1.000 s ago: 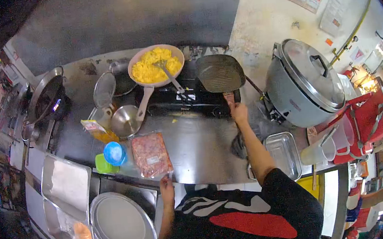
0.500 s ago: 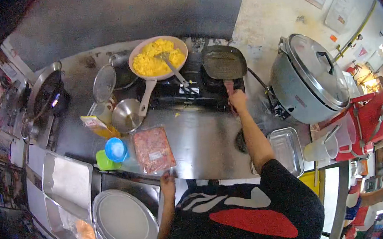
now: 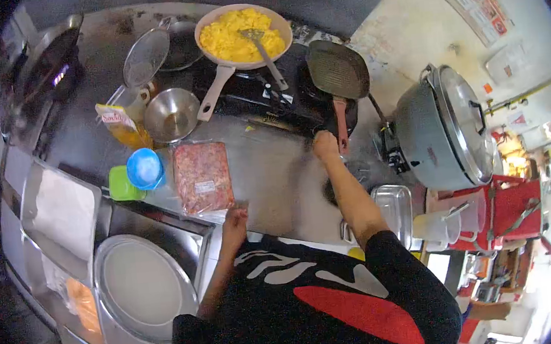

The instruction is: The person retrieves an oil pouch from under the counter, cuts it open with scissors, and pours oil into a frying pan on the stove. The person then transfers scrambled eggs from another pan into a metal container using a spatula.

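My right hand (image 3: pixel 325 146) is closed at the front edge of the black gas stove (image 3: pixel 242 102), just left of the pink handle of a square grill pan (image 3: pixel 338 70). What its fingers grip there is hidden. My left hand (image 3: pixel 235 223) is by the counter's near edge, fingers loosely bent and apart, with nothing visible in it. It lies close to the lower corner of a clear-wrapped pack of ground meat (image 3: pixel 201 172). On the left burner stands a pale pink frying pan (image 3: pixel 215 91) of scrambled eggs (image 3: pixel 236 35), with a spatula (image 3: pixel 266 57) in it.
Left of the stove are a steel saucepan (image 3: pixel 172 115), an oil pouch (image 3: pixel 122 126), a blue cup (image 3: pixel 144 168) and a green container (image 3: pixel 124 184). A large rice cooker (image 3: pixel 431 137) and a glass dish (image 3: pixel 393 208) stand right. A round lidded pot (image 3: pixel 144 287) sits near left.
My right hand has let go of the grill pan's handle and moved left to the stove front. My left hand stays near the meat pack. The view has shifted and tilted.
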The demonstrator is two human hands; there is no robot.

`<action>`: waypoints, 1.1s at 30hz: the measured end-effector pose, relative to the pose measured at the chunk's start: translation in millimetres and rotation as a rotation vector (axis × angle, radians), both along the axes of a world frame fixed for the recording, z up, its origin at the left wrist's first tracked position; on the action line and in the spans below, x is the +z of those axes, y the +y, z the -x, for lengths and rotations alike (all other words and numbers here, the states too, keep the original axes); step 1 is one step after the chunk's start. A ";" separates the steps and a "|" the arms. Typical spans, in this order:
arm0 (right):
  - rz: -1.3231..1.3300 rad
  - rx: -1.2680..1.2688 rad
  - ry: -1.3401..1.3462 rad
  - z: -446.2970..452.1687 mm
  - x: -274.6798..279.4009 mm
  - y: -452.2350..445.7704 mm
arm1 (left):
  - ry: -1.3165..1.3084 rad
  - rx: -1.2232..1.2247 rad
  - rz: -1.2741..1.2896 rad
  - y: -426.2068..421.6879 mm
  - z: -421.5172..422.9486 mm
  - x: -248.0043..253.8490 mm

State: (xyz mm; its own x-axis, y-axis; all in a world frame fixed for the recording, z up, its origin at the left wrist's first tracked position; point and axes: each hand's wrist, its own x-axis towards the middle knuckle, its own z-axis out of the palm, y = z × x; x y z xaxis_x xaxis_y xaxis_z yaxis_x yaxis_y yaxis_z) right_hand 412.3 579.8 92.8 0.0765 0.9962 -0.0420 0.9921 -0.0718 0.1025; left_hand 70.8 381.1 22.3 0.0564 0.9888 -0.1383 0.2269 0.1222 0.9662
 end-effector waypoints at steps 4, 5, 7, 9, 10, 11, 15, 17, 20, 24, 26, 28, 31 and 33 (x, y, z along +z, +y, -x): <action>-0.075 0.061 -0.177 -28.7 -27.7 31.6 | -0.054 0.056 -0.034 -0.1 -11.3 4.3; 0.075 0.030 -0.137 -31.0 -19.5 41.4 | -0.039 0.046 -0.048 2.6 -13.0 6.5; 0.157 0.019 -0.092 -29.6 -14.0 53.3 | -0.010 0.028 -0.076 8.4 -16.3 12.2; 0.036 0.056 -0.071 -26.6 -21.8 50.7 | -0.022 -0.012 -0.123 7.9 -15.7 7.8; 0.112 0.021 -0.108 -15.4 -13.7 46.7 | 0.098 -0.070 -0.106 6.8 -18.1 -12.7; 0.185 -0.013 -0.144 5.0 4.2 45.0 | 0.061 -0.052 -0.066 5.9 -20.8 -10.8; 0.303 0.061 -0.287 19.9 1.4 37.2 | -0.019 -0.009 -0.028 12.1 -23.3 15.5; 0.311 0.135 -0.306 26.7 13.1 31.0 | 0.059 -0.054 -0.143 16.1 -19.1 14.3; 0.440 0.186 -0.396 7.4 -3.5 42.1 | 0.022 -0.121 0.012 21.0 -8.2 16.5; 0.263 0.302 -0.426 6.6 -4.9 33.0 | -0.269 0.082 -0.066 10.0 -17.8 -20.4; 0.235 0.241 -0.454 13.6 4.6 26.5 | -0.239 0.015 0.036 15.4 -10.1 -17.0; 0.206 0.191 -0.468 23.4 9.8 23.0 | -0.170 0.034 -0.026 16.4 0.9 9.2; 0.202 0.032 -0.271 13.4 6.4 19.5 | -0.028 0.098 -0.094 21.5 14.8 10.9; 0.175 0.048 -0.183 33.8 17.4 -1.4 | 0.021 0.237 -0.108 28.1 26.6 14.4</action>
State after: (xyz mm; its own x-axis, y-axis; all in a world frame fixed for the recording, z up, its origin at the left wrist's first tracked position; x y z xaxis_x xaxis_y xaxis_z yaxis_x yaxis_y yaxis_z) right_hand 378.5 578.4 110.2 0.0514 0.9777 -0.2036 0.9577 0.0096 0.2877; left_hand 44.2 409.2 36.6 -0.1805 0.9831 -0.0300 0.2249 0.0710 0.9718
